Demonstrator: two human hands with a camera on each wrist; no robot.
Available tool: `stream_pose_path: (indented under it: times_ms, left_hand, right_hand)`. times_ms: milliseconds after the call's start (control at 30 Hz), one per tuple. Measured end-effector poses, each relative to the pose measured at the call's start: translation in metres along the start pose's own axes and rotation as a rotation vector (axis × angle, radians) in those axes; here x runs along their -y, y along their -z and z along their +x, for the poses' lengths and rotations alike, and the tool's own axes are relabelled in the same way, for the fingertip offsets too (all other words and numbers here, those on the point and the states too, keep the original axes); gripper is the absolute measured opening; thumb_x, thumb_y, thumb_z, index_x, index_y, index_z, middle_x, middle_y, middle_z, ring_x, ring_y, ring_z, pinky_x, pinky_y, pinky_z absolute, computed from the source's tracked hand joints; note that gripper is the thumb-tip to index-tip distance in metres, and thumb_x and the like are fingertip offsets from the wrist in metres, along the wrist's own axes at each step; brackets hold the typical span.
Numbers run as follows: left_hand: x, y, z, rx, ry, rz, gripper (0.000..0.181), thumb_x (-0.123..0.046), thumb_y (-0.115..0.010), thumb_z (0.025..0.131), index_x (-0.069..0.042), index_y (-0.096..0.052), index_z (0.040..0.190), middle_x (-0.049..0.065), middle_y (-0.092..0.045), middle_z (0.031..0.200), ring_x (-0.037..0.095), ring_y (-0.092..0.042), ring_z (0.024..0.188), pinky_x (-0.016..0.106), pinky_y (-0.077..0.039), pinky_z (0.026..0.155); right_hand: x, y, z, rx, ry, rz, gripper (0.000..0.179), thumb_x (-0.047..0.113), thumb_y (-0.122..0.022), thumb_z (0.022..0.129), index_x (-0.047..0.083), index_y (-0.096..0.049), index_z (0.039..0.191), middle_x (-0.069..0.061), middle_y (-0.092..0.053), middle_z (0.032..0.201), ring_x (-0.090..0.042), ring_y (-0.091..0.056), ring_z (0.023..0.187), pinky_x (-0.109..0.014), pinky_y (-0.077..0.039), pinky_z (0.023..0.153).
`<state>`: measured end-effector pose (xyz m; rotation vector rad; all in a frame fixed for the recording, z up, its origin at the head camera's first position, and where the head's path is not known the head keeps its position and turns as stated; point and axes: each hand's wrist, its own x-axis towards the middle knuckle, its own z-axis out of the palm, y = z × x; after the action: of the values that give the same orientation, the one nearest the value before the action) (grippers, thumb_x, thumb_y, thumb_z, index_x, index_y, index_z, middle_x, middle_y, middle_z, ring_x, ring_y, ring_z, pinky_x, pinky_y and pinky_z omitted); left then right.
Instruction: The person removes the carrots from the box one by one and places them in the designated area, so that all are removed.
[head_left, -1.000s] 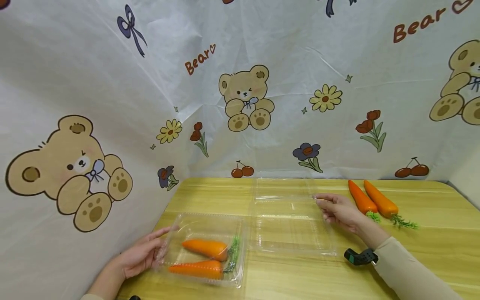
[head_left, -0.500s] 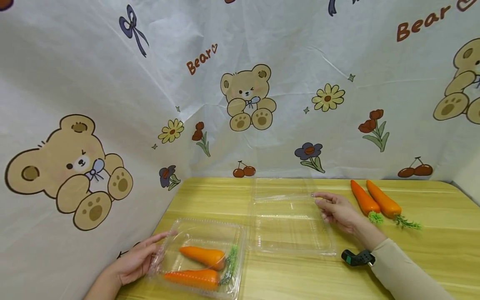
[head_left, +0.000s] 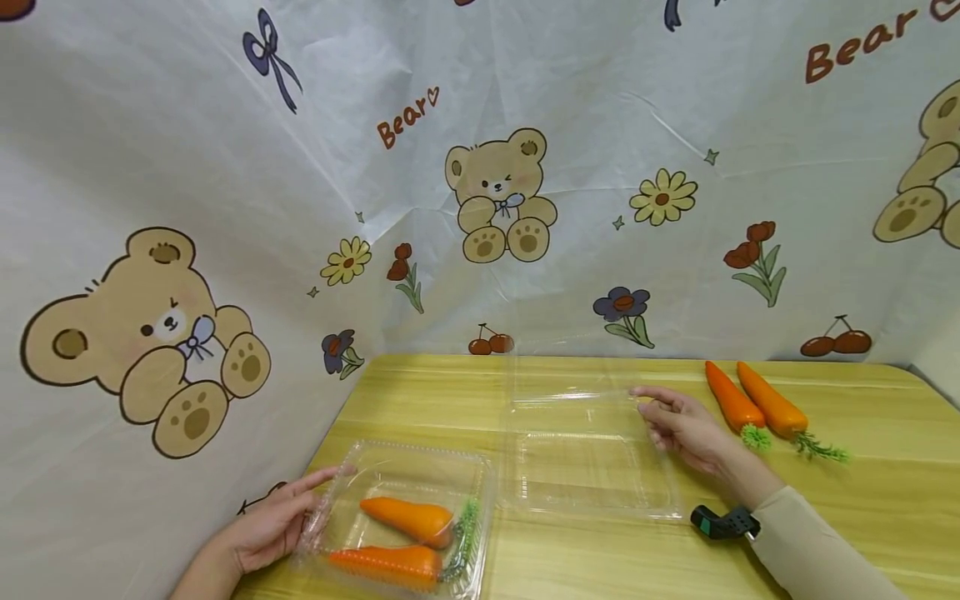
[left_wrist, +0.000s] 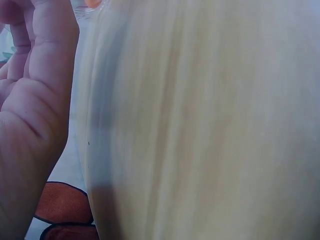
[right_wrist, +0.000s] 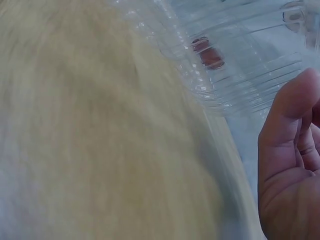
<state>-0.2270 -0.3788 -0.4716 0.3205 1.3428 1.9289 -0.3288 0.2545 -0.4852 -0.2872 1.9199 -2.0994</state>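
My left hand (head_left: 273, 521) holds the left side of a clear plastic clamshell box (head_left: 397, 467) at the front left of the table. Two orange carrots (head_left: 408, 521) with green tops lie inside it, under the closed lid. Beside it stands a second clear clamshell box (head_left: 577, 475), opened out with its lid towards the back and nothing in it. The right hand (head_left: 686, 429) pinches this box's right edge near the fold between lid and base. In the right wrist view the thumb (right_wrist: 287, 117) shows beside the ribbed clear plastic (right_wrist: 235, 60).
Two more carrots (head_left: 772, 400) with green tops lie at the back right of the wooden table (head_left: 600, 558). A white cloth (head_left: 420, 175) printed with bears and flowers hangs behind the table and along its left side. A black strap (head_left: 723, 523) is on the right wrist.
The left hand and the filled box have shifted down, towards the front of the table. The open box's lid has risen a little; the right hand has kept its hold.
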Motion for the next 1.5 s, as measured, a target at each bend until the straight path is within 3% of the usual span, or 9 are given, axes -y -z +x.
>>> stream_pose_path:
  times_ms: [267,400,533,800,1000,1500]
  left_hand:
    - [0.002,-0.001,0.001,-0.019,0.003,0.048,0.055,-0.003,-0.028,0.110,-0.025,-0.036,0.161,0.010,-0.063,0.134,0.012,-0.067,0.093,0.030,-0.061,0.085]
    - [0.003,-0.004,0.000,-0.012,0.009,0.046,0.055,-0.003,-0.029,0.110,-0.027,-0.038,0.160,0.012,-0.059,0.143,0.017,-0.068,0.104,0.033,-0.061,0.088]
    - [0.004,-0.007,0.000,-0.011,0.011,0.033,0.054,-0.004,-0.029,0.110,-0.029,-0.043,0.156,0.013,-0.058,0.144,0.018,-0.068,0.105,0.033,-0.061,0.088]
    - [0.005,-0.012,0.006,-0.007,0.020,0.036,0.056,-0.002,-0.029,0.109,-0.026,-0.037,0.160,0.016,-0.057,0.145,0.018,-0.068,0.103,0.033,-0.061,0.088]
    - [0.008,-0.012,0.007,0.010,0.021,0.040,0.054,-0.005,-0.030,0.111,-0.027,-0.034,0.161,0.018,-0.056,0.147,0.023,-0.068,0.114,0.036,-0.061,0.092]
    - [0.009,-0.014,0.007,0.035,0.004,0.009,0.056,-0.002,-0.027,0.110,-0.026,-0.035,0.160,0.016,-0.062,0.136,0.019,-0.070,0.100,0.034,-0.062,0.086]
  right_hand:
    - [0.000,0.006,0.003,0.026,0.025,0.053,0.028,0.017,-0.057,0.107,0.016,-0.058,0.135,0.005,-0.056,0.081,-0.008,-0.056,0.063,-0.018,-0.049,0.053]
    - [0.001,0.009,0.003,0.036,0.023,0.053,0.026,0.016,-0.056,0.107,0.020,-0.059,0.133,0.005,-0.057,0.080,-0.008,-0.056,0.062,-0.018,-0.049,0.053]
    - [-0.001,0.013,0.001,0.056,0.008,0.077,0.025,0.013,-0.052,0.109,0.022,-0.055,0.132,0.004,-0.058,0.081,-0.008,-0.057,0.062,-0.018,-0.051,0.054]
    - [-0.004,0.015,0.006,0.075,0.039,0.101,0.026,0.013,-0.052,0.109,0.019,-0.045,0.133,0.005,-0.058,0.078,-0.008,-0.057,0.061,-0.018,-0.053,0.053]
    - [-0.003,0.018,0.011,0.062,0.031,0.095,0.029,0.012,-0.051,0.109,0.020,-0.044,0.135,0.005,-0.057,0.077,-0.008,-0.056,0.060,-0.019,-0.053,0.053]
    - [0.000,0.024,0.026,0.005,0.038,0.095,0.032,0.012,-0.052,0.108,0.017,-0.039,0.137,0.005,-0.058,0.077,-0.007,-0.055,0.060,-0.017,-0.053,0.052]
